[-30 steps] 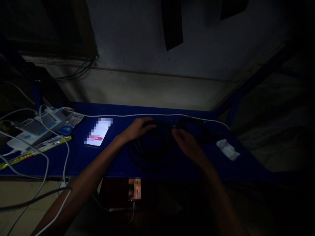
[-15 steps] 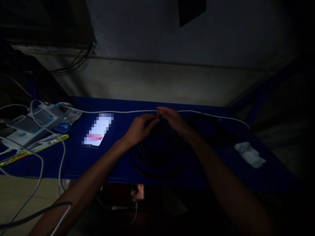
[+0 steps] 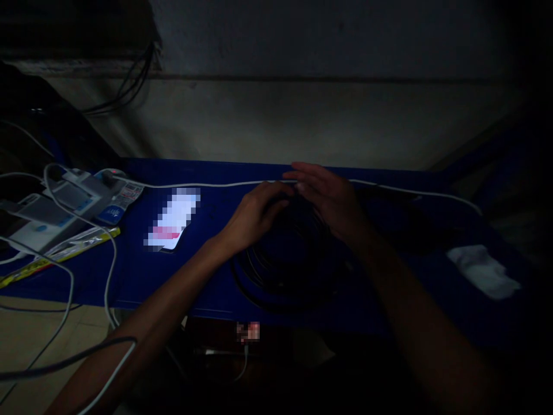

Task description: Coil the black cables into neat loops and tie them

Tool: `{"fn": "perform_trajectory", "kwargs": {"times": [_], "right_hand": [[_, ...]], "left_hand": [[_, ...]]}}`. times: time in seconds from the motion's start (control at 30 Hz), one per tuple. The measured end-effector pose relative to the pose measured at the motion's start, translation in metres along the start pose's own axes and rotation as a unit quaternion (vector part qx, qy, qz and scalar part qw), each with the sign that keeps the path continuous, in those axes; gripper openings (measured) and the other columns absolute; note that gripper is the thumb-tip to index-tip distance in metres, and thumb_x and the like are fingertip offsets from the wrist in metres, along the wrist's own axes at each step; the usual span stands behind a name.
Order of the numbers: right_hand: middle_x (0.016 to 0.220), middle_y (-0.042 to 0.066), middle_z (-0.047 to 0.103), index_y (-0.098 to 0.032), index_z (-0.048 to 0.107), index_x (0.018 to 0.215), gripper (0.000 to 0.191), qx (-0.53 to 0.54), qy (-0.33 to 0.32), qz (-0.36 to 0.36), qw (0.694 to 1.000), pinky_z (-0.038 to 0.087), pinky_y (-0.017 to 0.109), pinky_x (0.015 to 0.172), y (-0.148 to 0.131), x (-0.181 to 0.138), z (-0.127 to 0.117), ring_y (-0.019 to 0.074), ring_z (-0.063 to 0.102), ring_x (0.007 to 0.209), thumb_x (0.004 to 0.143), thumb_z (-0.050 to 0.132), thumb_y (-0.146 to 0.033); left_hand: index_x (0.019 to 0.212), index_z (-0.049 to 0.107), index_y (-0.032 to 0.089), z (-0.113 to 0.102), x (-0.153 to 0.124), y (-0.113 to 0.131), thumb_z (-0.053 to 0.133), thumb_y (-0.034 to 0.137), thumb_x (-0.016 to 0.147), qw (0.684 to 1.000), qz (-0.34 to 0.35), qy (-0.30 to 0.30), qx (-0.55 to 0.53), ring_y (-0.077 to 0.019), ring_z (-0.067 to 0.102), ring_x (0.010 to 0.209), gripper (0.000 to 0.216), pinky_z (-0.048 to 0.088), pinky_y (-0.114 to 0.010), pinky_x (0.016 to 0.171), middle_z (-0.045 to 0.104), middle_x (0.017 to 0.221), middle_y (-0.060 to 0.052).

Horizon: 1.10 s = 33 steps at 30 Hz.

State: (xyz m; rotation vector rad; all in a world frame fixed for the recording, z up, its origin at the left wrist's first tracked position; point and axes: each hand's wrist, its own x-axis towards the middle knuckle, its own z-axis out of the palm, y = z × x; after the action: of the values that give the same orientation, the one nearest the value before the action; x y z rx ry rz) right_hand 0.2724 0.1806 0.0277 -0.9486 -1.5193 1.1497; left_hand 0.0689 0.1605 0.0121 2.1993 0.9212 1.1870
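A coil of black cable (image 3: 259, 268) lies in loops on the blue table (image 3: 142, 282), its right side nearly lost in the dark. My left hand (image 3: 254, 216) curls over the coil's far left part, fingers bent and thumb on the inner side. On the far right of the loops rests my right hand (image 3: 330, 199), with fingers stretched to the left and slightly apart. Its fingertips come close to those of the left hand. Just beyond both hands runs a white cord (image 3: 207, 185).
Left of my hands lies a lit phone (image 3: 176, 219). Further left are a power strip (image 3: 78, 199) with plugs and white cords, a blue-and-white packet (image 3: 118, 203) and a yellow-edged wrapper (image 3: 73, 248). A crumpled white tissue (image 3: 484, 271) is at the right. A wall (image 3: 280, 121) stands behind.
My right hand has shifted right and its fingers are more spread. My left hand stays bent over the coil. The whole view has tilted slightly downward.
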Motion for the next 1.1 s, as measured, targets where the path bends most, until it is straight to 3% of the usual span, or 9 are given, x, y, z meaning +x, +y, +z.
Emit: {"fn": "perform_trajectory", "kwargs": {"times": [0.17, 0.37, 0.57, 0.73, 0.87, 1.0, 1.1], "right_hand": [[0.118, 0.006, 0.080, -0.027, 0.078, 0.105, 0.030, -0.034, 0.048, -0.014, 0.998, 0.059, 0.053, 0.106, -0.0023, 0.0000, 0.0009, 0.0299, 0.075, 0.111, 0.079, 0.090, -0.039], [0.112, 0.003, 0.080, -0.028, 0.077, 0.081, 0.015, -0.076, 0.048, -0.049, 0.995, 0.060, 0.051, 0.104, -0.0002, 0.0005, 0.0015, 0.0294, 0.075, 0.107, 0.078, 0.089, -0.035], [0.095, 0.002, 0.080, -0.031, 0.079, 0.084, 0.015, -0.132, 0.045, -0.058, 0.988, 0.062, 0.049, 0.096, -0.0045, 0.0010, -0.0041, 0.0304, 0.075, 0.102, 0.079, 0.089, -0.040], [0.095, 0.002, 0.082, -0.030, 0.082, 0.091, 0.014, -0.102, 0.013, -0.024, 0.994, 0.065, 0.047, 0.092, -0.0073, -0.0010, -0.0064, 0.0261, 0.078, 0.091, 0.081, 0.088, -0.038], [0.104, 0.002, 0.082, -0.027, 0.081, 0.093, 0.016, -0.076, 0.050, -0.049, 0.995, 0.063, 0.047, 0.098, -0.0033, 0.0011, -0.0067, 0.0251, 0.078, 0.098, 0.082, 0.087, -0.037], [0.105, 0.003, 0.082, -0.027, 0.080, 0.086, 0.005, -0.184, 0.093, -0.116, 0.972, 0.062, 0.044, 0.098, -0.0059, 0.0026, -0.0076, 0.0243, 0.077, 0.100, 0.086, 0.083, -0.031], [0.100, 0.002, 0.082, -0.028, 0.080, 0.087, 0.006, -0.239, 0.036, -0.094, 0.966, 0.062, 0.042, 0.094, -0.0084, 0.0014, -0.0076, 0.0239, 0.077, 0.097, 0.089, 0.080, -0.033]], "left_hand": [[0.119, 0.067, 0.019, 0.0004, 0.0011, -0.0008, 0.063, 0.021, 0.103, 1.000, -0.014, 0.008, -0.007, -0.0221, 0.069, 0.108, 0.017, 0.055, -0.039, 0.098, 0.074, 0.117, -0.009], [0.109, 0.069, 0.020, -0.0016, 0.0034, 0.0008, 0.065, 0.026, 0.103, 0.999, -0.020, 0.019, -0.019, -0.0195, 0.069, 0.102, 0.009, 0.053, -0.035, 0.094, 0.076, 0.109, -0.007], [0.105, 0.070, 0.018, -0.0012, 0.0047, -0.0005, 0.062, 0.023, 0.104, 0.998, -0.044, 0.024, -0.045, -0.0179, 0.069, 0.095, 0.009, 0.052, -0.032, 0.088, 0.075, 0.104, -0.006], [0.103, 0.069, 0.018, -0.0020, 0.0049, -0.0023, 0.062, 0.028, 0.105, 0.995, -0.074, 0.033, -0.059, -0.0173, 0.069, 0.090, 0.013, 0.052, -0.029, 0.080, 0.075, 0.099, -0.006], [0.102, 0.069, 0.018, -0.0037, 0.0043, -0.0005, 0.064, 0.027, 0.103, 0.995, -0.071, 0.037, -0.056, -0.0161, 0.068, 0.088, 0.010, 0.051, -0.028, 0.077, 0.075, 0.100, -0.005], [0.104, 0.066, 0.019, -0.0055, 0.0036, 0.0022, 0.067, 0.025, 0.102, 0.995, -0.083, 0.047, -0.039, -0.0138, 0.066, 0.082, 0.007, 0.049, -0.026, 0.073, 0.073, 0.096, -0.002], [0.103, 0.063, 0.020, -0.0060, 0.0033, 0.0028, 0.069, 0.026, 0.101, 0.994, -0.088, 0.053, -0.025, -0.0129, 0.064, 0.079, 0.009, 0.049, -0.026, 0.073, 0.072, 0.093, -0.001]]}}
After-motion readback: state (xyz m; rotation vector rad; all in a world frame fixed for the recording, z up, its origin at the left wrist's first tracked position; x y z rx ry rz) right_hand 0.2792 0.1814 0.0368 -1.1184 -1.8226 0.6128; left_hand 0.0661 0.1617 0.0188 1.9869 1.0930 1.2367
